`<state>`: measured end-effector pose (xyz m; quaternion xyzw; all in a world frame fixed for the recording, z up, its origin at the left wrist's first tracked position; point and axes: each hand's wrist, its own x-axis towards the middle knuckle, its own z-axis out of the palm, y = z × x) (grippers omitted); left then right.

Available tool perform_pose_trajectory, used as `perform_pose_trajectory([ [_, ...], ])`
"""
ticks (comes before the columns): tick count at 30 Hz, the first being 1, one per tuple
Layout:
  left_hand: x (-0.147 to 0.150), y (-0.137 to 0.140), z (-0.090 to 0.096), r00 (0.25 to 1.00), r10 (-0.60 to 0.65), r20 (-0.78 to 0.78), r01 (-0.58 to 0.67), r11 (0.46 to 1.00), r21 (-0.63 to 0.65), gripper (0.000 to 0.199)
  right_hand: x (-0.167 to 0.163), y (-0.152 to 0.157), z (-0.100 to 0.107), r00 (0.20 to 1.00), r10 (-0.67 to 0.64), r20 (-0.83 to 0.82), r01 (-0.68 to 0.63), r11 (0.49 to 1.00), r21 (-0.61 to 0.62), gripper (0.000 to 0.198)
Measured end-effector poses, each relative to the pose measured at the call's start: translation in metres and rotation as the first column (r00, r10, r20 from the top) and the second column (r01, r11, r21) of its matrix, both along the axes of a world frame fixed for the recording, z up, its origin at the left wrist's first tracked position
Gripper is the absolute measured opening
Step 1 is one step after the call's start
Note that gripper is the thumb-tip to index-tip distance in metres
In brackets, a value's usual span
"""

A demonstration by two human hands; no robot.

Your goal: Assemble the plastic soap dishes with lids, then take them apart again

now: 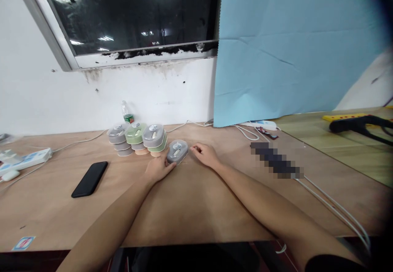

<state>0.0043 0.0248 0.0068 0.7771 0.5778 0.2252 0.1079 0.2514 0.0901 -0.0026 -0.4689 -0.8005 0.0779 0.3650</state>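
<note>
A small grey box with a clear lid [178,151] rests on the wooden table in front of me. My left hand [159,168] holds its left side, thumb along the near edge and the other fingers partly hidden behind it. Just right of the box, a small gap away, my right hand [205,154] lies on its side with fingers curled in and nothing visible in them. Left of the box, similar lidded boxes stand in three stacks: a grey stack [119,132], one with a green top box [136,133], and one with a grey top box [153,135] above green and orange.
A black phone [89,179] lies at left, near a white power strip [27,161]. Behind the stacks stands a plastic bottle [127,113]. A blurred-out dark object [274,160] and white cables [333,206] lie at right. A blue sheet [276,51] hangs behind the table.
</note>
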Motion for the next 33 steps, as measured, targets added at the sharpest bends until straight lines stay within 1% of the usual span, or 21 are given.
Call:
perform_pose_trajectory([
  [2, 0.001, 0.000, -0.003, 0.998, -0.055, 0.044, 0.054, 0.998, 0.014, 0.074, -0.006, -0.005, 0.000, 0.992, 0.100, 0.083, -0.097, 0.995, -0.030, 0.027],
  [4, 0.000, 0.000, -0.004, 0.991, -0.119, 0.067, 0.116, 0.993, 0.038, 0.074, -0.011, -0.008, 0.000, 0.973, 0.182, 0.141, -0.171, 0.981, -0.087, 0.024],
  [5, 0.000, 0.000, -0.004, 0.987, -0.147, 0.063, 0.144, 0.989, 0.042, 0.072, -0.014, -0.010, 0.000, 0.966, 0.209, 0.151, -0.193, 0.974, -0.116, 0.024],
  [7, -0.002, -0.001, -0.004, 0.981, -0.191, 0.035, 0.190, 0.981, 0.036, 0.061, -0.017, -0.010, 0.000, 0.964, 0.232, 0.131, -0.211, 0.965, -0.158, 0.029],
  [9, -0.003, -0.002, -0.004, 0.974, -0.228, 0.009, 0.228, 0.973, 0.029, 0.048, -0.017, -0.008, 0.000, 0.974, 0.206, 0.090, -0.187, 0.965, -0.181, 0.035],
  [11, -0.003, -0.002, -0.004, 0.973, -0.231, -0.002, 0.231, 0.972, 0.040, 0.045, -0.015, -0.005, -0.001, 0.988, 0.143, 0.054, -0.131, 0.973, -0.189, 0.039],
  [13, -0.001, 0.000, -0.004, 0.982, -0.189, 0.010, 0.188, 0.981, 0.053, 0.055, -0.013, -0.001, -0.003, 0.996, 0.076, 0.037, -0.067, 0.978, -0.198, 0.043],
  [16, 0.004, 0.006, -0.005, 0.998, -0.067, -0.013, 0.067, 0.997, 0.032, 0.071, -0.012, 0.004, -0.004, 0.999, 0.019, 0.044, -0.010, 0.978, -0.209, 0.050],
  [18, 0.007, 0.011, -0.005, 0.995, -0.014, -0.094, 0.017, 1.000, 0.021, 0.075, -0.013, 0.005, -0.005, 0.998, 0.032, 0.047, -0.024, 0.987, -0.157, 0.048],
  [19, 0.008, 0.012, -0.005, 0.990, -0.009, -0.137, 0.013, 1.000, 0.024, 0.075, -0.013, 0.006, -0.004, 0.998, 0.049, 0.044, -0.044, 0.992, -0.117, 0.044],
  [21, 0.008, 0.012, -0.005, 0.980, -0.043, -0.194, 0.050, 0.998, 0.031, 0.072, -0.014, 0.006, -0.004, 0.995, 0.093, 0.030, -0.091, 0.995, -0.045, 0.034],
  [23, 0.005, 0.009, -0.004, 0.973, -0.107, -0.206, 0.115, 0.993, 0.029, 0.068, -0.014, 0.006, -0.005, 0.992, 0.122, 0.029, -0.121, 0.992, -0.035, 0.030],
  [26, 0.001, 0.002, 0.000, 0.967, -0.170, -0.188, 0.181, 0.982, 0.047, 0.065, -0.015, 0.004, -0.005, 0.991, 0.119, 0.057, -0.113, 0.989, -0.096, 0.041],
  [29, 0.003, -0.003, 0.004, 0.954, -0.253, -0.161, 0.267, 0.961, 0.075, 0.055, -0.017, 0.003, -0.004, 0.992, 0.109, 0.067, -0.100, 0.988, -0.121, 0.051],
  [31, 0.005, -0.005, 0.006, 0.942, -0.302, -0.145, 0.314, 0.947, 0.071, 0.048, -0.017, 0.003, -0.004, 0.990, 0.115, 0.082, -0.105, 0.987, -0.123, 0.050],
  [33, 0.006, -0.005, 0.007, 0.942, -0.308, -0.134, 0.317, 0.947, 0.051, 0.044, -0.016, 0.004, -0.005, 0.986, 0.111, 0.125, -0.095, 0.987, -0.128, 0.047],
])
